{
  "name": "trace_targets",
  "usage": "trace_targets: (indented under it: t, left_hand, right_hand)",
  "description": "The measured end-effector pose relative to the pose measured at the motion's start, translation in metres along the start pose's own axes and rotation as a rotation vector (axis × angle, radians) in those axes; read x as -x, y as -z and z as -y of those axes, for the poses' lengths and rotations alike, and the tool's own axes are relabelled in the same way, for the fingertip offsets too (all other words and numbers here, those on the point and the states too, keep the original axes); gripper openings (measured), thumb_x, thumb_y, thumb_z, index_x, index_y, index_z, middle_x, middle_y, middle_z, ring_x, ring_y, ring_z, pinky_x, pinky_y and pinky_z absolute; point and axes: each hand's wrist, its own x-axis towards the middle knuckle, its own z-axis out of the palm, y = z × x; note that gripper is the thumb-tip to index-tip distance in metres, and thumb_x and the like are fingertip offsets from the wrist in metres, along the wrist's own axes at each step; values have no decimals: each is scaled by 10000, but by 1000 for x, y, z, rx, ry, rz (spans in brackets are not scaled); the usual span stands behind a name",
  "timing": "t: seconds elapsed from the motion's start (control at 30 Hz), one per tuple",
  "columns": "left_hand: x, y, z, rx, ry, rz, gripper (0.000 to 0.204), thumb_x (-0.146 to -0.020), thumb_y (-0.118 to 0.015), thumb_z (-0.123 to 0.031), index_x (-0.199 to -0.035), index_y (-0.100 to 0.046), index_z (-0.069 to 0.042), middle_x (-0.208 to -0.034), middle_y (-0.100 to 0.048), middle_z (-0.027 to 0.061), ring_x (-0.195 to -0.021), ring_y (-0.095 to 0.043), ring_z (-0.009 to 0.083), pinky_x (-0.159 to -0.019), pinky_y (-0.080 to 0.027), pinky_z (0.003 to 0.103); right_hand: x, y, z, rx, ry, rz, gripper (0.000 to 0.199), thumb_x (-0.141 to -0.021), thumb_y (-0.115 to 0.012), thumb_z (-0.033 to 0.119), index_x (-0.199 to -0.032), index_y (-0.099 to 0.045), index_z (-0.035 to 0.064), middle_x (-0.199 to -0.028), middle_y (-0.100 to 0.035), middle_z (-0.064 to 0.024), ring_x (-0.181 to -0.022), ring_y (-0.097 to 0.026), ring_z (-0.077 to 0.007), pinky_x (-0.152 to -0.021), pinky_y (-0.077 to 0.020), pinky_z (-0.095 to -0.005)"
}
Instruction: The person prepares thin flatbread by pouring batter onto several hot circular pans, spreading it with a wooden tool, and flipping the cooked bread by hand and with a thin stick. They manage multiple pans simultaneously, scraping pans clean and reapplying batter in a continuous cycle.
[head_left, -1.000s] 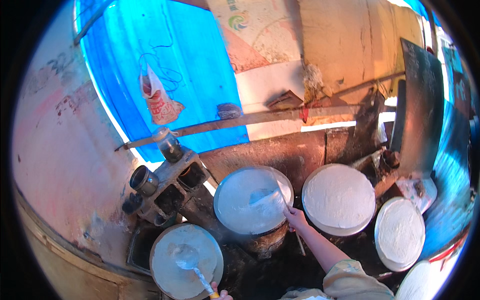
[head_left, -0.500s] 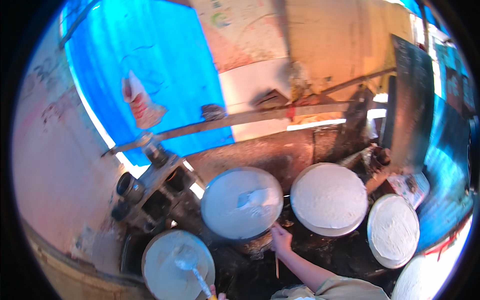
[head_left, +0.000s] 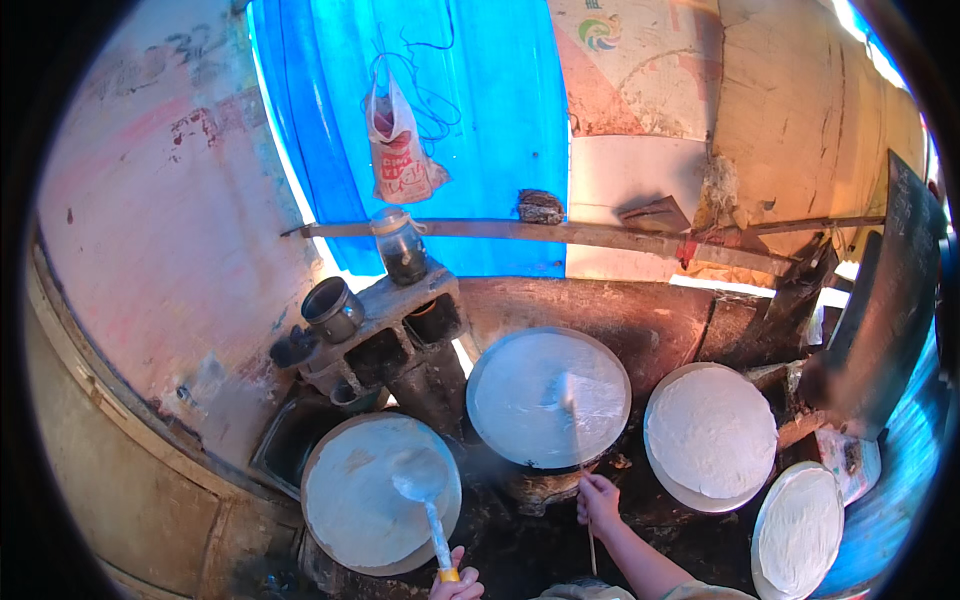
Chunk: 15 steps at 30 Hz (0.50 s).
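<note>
My left hand (head_left: 457, 578) is closed around the yellow-ended handle of a batter-coated ladle (head_left: 437, 530). The ladle's round head rests on or just over the left round griddle (head_left: 345, 510), which has a whitish coating. My right hand (head_left: 598, 500) grips a thin stick-handled brush (head_left: 571, 405) near the front rim of the middle griddle (head_left: 510, 400). Its pale, blurred tip is over the griddle's whitish surface, beside a shinier patch; whether it touches cannot be told. The stick's lower end pokes out below my hand.
To the right are a thick white-topped round griddle (head_left: 710, 430) and an oval-looking white one (head_left: 798, 530). Hollow blocks (head_left: 400, 310) at back left carry a glass jar (head_left: 400, 250) and a dark metal pot (head_left: 333, 310). A plastic bag (head_left: 405, 160) hangs on the blue sheet.
My view has swung left, shifting the scene rightward in the picture. The brush tip now shows over the middle griddle. More of my left hand has come into view, still holding the ladle.
</note>
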Motion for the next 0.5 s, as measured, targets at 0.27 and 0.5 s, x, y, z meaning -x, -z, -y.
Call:
trace_targets:
  t: [0.27, 0.5]
  left_hand:
    - [-42, -39, -36, -585, 44, -52, 510, -811, -450, 30, -1292, -386, -127, -804, -445, 49, -493, -368, 49, -387, -316, 147]
    - [-134, -95, -9, -947, -42, -29, 435, -828, -534, -71, -1222, -354, -33, -677, -426, 3, -472, -379, 46, -402, -314, 194]
  right_hand:
    - [-44, 25, 60, 72, 127, -61, 160, -845, -582, 178, -962, -560, 70, -542, -435, 3, -365, -369, -81, -327, -253, -224]
    - [7, 40, 49, 245, -190, 278, 162, -855, -570, 181, -986, -562, 87, -540, -398, -7, -381, -342, -96, -337, -233, -222]
